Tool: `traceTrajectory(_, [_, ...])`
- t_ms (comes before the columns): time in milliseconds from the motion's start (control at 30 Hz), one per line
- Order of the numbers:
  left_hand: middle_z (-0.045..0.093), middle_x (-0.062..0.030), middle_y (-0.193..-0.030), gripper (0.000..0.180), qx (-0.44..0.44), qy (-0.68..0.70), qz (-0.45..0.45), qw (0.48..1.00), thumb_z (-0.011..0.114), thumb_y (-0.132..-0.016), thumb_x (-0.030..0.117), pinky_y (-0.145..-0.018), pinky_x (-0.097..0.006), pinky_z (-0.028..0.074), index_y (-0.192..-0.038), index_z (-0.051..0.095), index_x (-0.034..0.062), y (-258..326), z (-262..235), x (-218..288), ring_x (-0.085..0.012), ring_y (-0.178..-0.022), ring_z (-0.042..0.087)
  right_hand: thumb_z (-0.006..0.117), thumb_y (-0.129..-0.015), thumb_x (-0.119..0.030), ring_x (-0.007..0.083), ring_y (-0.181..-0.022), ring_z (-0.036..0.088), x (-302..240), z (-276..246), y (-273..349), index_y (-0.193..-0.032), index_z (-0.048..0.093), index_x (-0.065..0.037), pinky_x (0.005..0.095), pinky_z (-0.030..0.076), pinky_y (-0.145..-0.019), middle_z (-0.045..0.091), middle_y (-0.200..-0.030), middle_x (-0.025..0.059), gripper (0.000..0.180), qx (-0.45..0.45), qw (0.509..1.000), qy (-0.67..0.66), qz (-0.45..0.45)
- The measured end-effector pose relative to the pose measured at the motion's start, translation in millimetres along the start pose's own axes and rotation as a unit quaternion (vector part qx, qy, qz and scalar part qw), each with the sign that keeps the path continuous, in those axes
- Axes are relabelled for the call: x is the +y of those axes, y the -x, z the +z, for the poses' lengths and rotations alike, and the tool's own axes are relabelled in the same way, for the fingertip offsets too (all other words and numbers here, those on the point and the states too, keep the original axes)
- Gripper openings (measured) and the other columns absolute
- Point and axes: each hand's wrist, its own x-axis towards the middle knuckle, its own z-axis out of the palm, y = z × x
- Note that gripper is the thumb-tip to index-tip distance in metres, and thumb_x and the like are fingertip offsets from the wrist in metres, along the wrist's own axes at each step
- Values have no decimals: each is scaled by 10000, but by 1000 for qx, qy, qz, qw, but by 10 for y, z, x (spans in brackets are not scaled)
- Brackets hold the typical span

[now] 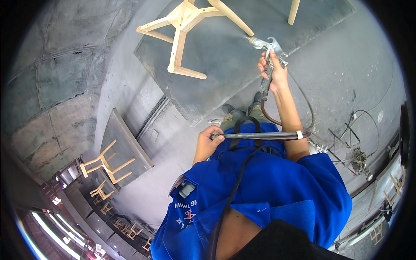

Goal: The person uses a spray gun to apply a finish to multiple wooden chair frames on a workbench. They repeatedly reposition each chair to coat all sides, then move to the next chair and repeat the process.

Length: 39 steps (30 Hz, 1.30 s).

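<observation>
My right hand (278, 74) is closed around the grip of a metal spray gun (272, 45). The nozzle faces left, toward a pale wooden chair frame (178, 47), and a faint mist shows in front of it. A brown hose (269, 116) runs down from the gun's handle. In front of my waist, my left hand (209, 144) is closed on the end of a dark bundle of hose (260, 136), which stretches right to a white band by my right forearm. The chair frame rests on a large grey board (216, 73), apart from the gun; its top is cut off by the view.
Another chair frame (107, 164) stands on a grey panel (125, 143) at the left, with several more beyond it. Dark stained walls (65, 78) rise at the far left. Thin hoses and a metal stand (359, 161) are on the floor at the right.
</observation>
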Motion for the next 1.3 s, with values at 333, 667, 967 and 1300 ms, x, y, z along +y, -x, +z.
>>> traceTrajectory(333, [605, 19, -745, 215, 7, 5, 19, 1000, 763, -843, 201, -660, -261, 435, -930, 665, 31, 48, 33, -25, -76, -707, 518, 634, -1016, -356, 123, -580, 552, 226, 130, 33, -980, 596, -19, 226, 326, -415, 553, -699, 19, 341, -28, 992, 95, 77])
traceTrajectory(667, [602, -7, -737, 209, -9, -28, -44, 999, 753, -852, 198, -652, -284, 445, -951, 671, 33, 40, -63, -245, -95, -697, 520, 688, -976, -403, 113, -569, 553, 1246, 141, -175, -989, 605, -29, 229, 324, -413, 557, -688, 10, 383, -80, 966, 101, 222])
traceTrajectory(967, [659, -43, -841, 308, -12, 30, -157, 987, 687, -900, 291, -764, -301, 488, -1014, 667, 5, -14, -454, -912, -126, -825, 591, 725, -931, -476, 110, -540, 560, 2702, -885, -998, -919, 590, -82, 244, 336, -421, 573, -672, 2, 416, 119, 933, 222, 256])
traceTrajectory(1300, [667, -44, -848, 355, 56, 61, -208, 975, 729, -911, 347, -762, -294, 490, -1039, 678, 20, -614, -1097, -793, -116, -821, 598, 224, -883, -900, 133, -629, 609, 3169, 14, -2097, -1060, 651, -46, 249, 344, -447, 607, -716, 14, 971, 87, 972, 102, 192])
